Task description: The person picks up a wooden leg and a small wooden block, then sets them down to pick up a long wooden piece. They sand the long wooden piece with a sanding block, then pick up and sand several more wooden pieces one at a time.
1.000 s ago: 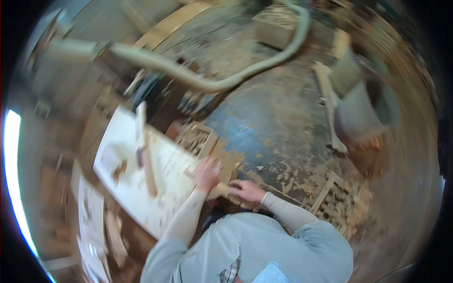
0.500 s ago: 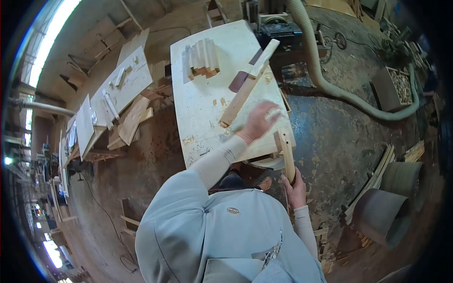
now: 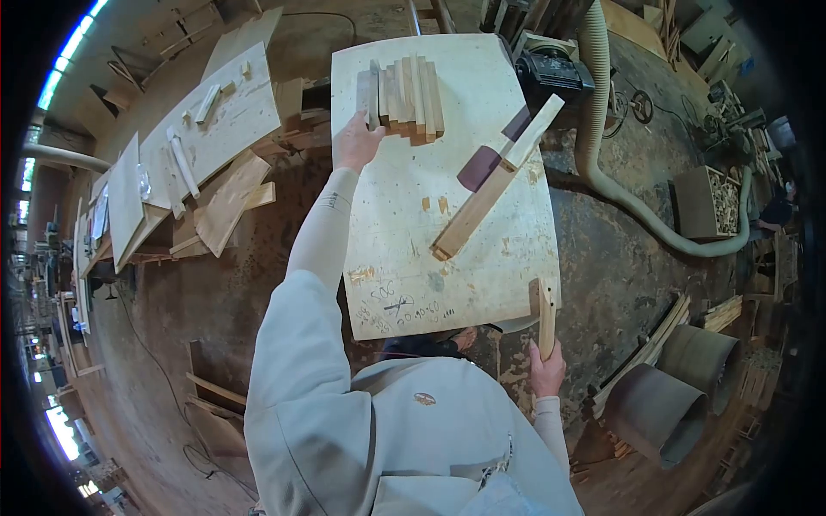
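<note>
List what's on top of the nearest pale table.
Table: row of wood pieces, left hand at its left end; diagonal wood bars with maroon material; handwriting. Stick in right hand overlaps a corner; contact unclear. Surface under pieces and bars is covered.

The shirt (image 3: 422,439) is pale grey and has a small oval badge (image 3: 424,399). The tight under-sleeves (image 3: 317,239) are off-white; the left one bears dark marks (image 3: 330,201).

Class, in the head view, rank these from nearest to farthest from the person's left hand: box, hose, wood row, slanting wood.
1. Wood row: at the left hand.
2. Slanting wood: right of the row.
3. Hose: past the table's right edge.
4. Box: farther right, beyond the hose.
</note>
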`<state>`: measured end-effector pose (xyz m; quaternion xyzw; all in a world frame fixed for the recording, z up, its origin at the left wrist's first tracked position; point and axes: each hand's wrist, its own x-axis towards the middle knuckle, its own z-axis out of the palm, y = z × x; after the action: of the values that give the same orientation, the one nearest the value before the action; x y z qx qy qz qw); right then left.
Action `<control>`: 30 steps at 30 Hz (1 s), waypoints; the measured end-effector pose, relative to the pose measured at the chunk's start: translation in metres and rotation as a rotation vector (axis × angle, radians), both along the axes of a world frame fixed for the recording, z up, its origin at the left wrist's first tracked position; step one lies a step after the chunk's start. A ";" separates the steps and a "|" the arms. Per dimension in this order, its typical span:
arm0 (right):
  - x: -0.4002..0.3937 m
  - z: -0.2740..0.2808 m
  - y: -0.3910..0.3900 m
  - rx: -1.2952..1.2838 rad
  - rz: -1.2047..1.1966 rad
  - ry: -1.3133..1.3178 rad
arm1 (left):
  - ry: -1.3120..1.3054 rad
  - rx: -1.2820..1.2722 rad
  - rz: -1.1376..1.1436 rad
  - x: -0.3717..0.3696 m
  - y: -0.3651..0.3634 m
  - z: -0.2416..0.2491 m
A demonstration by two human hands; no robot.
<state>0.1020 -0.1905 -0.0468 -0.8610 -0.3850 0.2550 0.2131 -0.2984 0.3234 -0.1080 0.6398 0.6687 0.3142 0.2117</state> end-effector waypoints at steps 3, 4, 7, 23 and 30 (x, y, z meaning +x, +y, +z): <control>0.000 -0.007 0.000 -0.002 -0.002 -0.060 | -0.509 -0.122 -0.048 -0.024 0.013 -0.020; -0.002 -0.006 0.002 -0.004 -0.007 -0.064 | -0.938 -0.209 -0.067 -0.030 0.014 -0.018; -0.004 -0.005 0.005 -0.001 -0.055 -0.042 | -1.132 -0.217 -0.118 -0.045 -0.015 0.011; -0.010 -0.010 0.002 -0.038 -0.103 -0.226 | -1.020 -0.544 -0.609 0.173 -0.031 -0.006; -0.005 -0.022 -0.004 -0.001 -0.079 -0.286 | -0.867 -0.543 -0.613 0.195 -0.027 -0.005</control>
<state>0.0966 -0.1942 -0.0689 -0.9032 -0.3769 0.1214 0.1653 -0.1036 0.2964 -0.1135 0.5400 0.3625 0.2890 0.7025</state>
